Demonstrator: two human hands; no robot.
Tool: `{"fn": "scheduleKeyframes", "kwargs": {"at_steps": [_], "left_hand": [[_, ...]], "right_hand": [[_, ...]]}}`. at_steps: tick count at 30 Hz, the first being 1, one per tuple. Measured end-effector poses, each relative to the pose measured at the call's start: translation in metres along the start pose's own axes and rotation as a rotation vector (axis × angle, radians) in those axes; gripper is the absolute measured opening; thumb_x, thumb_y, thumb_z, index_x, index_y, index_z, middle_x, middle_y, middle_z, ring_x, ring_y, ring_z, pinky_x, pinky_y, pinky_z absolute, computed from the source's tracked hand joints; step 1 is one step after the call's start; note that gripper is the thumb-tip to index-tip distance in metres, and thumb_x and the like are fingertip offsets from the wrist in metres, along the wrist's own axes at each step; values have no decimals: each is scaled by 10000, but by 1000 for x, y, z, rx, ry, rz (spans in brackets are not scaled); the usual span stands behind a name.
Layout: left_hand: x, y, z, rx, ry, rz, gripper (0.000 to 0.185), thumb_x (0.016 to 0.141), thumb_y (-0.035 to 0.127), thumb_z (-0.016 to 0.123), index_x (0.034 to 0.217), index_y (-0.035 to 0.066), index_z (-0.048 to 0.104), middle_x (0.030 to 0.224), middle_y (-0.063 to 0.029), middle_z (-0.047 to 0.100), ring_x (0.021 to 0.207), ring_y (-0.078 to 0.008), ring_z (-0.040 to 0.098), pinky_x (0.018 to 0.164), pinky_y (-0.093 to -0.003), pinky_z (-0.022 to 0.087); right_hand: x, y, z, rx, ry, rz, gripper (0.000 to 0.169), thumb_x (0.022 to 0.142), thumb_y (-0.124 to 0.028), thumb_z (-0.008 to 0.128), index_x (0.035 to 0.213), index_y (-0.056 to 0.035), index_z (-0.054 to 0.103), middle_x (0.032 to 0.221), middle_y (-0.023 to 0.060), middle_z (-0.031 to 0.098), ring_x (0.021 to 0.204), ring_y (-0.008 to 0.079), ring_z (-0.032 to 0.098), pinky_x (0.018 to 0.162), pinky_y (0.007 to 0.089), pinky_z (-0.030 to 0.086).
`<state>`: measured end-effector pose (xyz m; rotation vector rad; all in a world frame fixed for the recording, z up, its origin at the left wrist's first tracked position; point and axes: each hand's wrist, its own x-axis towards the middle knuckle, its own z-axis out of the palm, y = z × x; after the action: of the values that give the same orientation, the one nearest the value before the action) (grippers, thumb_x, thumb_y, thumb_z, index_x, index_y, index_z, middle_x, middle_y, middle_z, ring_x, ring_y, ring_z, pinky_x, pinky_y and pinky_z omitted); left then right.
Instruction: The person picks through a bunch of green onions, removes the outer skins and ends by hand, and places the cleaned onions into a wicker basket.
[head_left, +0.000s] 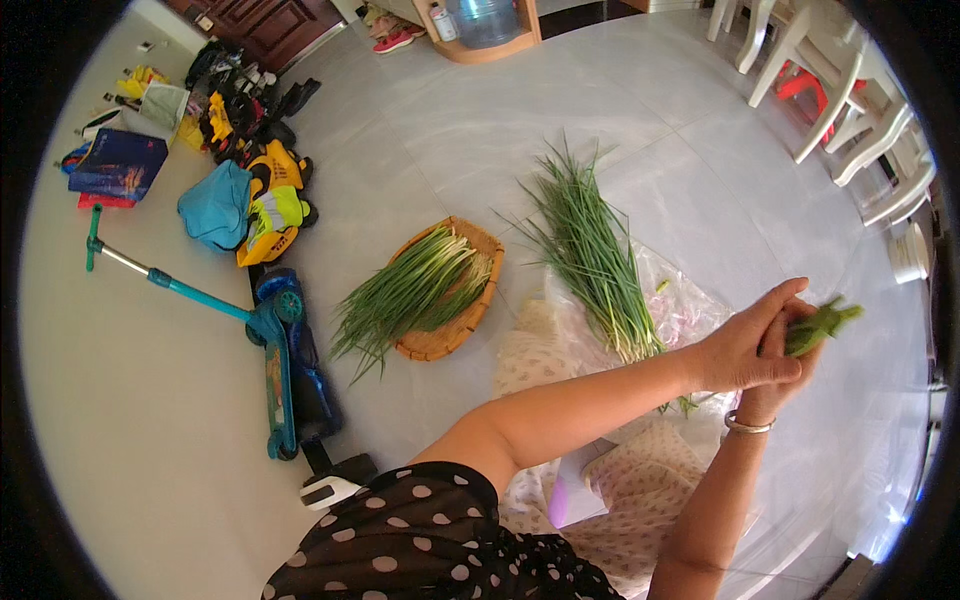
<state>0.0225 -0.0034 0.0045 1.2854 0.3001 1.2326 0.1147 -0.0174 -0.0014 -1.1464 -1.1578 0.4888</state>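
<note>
My right hand (799, 361), with a bangle at the wrist, is closed around a clump of green plant matter (817, 328). The clump is slightly blurred, so its kind is unclear. Pressed against that hand is my left hand (739, 346); its fingers are partly hidden, and whether it also grips the clump cannot be told. Below and left of my hands, a loose pile of long garlic chives (589, 247) lies partly on a clear plastic bag (679, 289), pale stem ends towards me. A second bunch of chives (409, 281) rests in a woven bamboo basket (480, 315), its leaf tips overhanging the rim.
A teal kick scooter (277, 367) leans by the left wall. Past it stand a toy truck (277, 169), a blue bag (217, 206) and other clutter. White chairs (806, 75) are at the upper right, and a water jug (486, 22) stands on a wooden shelf (487, 51).
</note>
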Motion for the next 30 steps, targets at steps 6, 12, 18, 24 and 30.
{"fn": "scheduleKeyframes", "kwargs": {"at_steps": [6,12,18,24,30], "left_hand": [[0,37,-16,710,-120,95,1069,541,539,759,1308,-20,266,1007,-200,568,888,-385,585,740,-425,477],[-9,122,-81,1247,-285,-78,381,698,223,660,952,-5,490,747,-163,633,741,-360,625,641,-437,489],[-116,182,-218,1519,-107,-315,252,722,47,547,970,56,501,814,-134,603,780,-336,598,618,-434,473],[-229,228,-319,1739,49,-855,396,712,54,602,1087,108,484,972,-119,601,870,-337,587,681,-435,477],[-354,156,-399,1735,211,-886,477,662,5,638,1099,76,462,919,-129,545,801,-316,583,627,-431,471]], "right_hand": [[35,-60,12,558,15,108,254,913,-109,487,696,-107,355,622,-43,268,540,65,245,485,223,242],[26,-65,69,1188,-237,170,314,943,-177,469,692,-125,287,649,-25,223,594,96,257,600,254,301],[-50,-47,202,998,-615,637,229,924,-232,495,1030,-31,520,938,77,551,934,187,499,887,337,379],[-124,6,324,925,-1002,1404,206,887,-232,571,1062,-122,562,861,-22,543,708,100,492,563,224,391],[-218,95,418,775,-1050,1726,105,854,-195,632,918,-119,600,746,-40,457,590,80,406,453,209,341]]}}
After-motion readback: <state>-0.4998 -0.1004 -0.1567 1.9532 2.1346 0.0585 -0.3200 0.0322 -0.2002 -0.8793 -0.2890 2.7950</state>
